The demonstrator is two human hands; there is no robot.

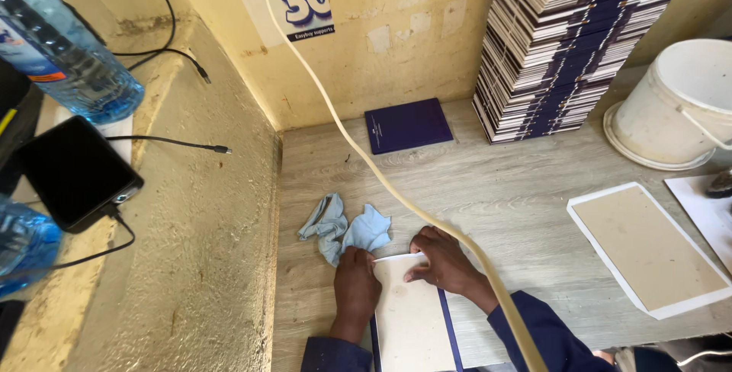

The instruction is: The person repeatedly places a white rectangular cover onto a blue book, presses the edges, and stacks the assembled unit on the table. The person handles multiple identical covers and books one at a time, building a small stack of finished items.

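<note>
A book block with a cream endpaper and dark blue cover edges (412,319) lies on the wooden table at the bottom centre. My left hand (355,288) rests along its left edge, next to a crumpled light blue cloth (345,229). My right hand (446,261) presses flat on the book's top right corner, fingers spread. Neither hand grips anything. A cream cord (358,143) hangs across the view in front of my right arm.
A tall stack of bound books (564,44) stands at the back right, with a white bucket (679,105) beside it. A dark blue book (408,124) lies by the wall. A brown board on white paper (648,246) lies right. On the left ledge are a phone (72,170) and water bottles (61,52).
</note>
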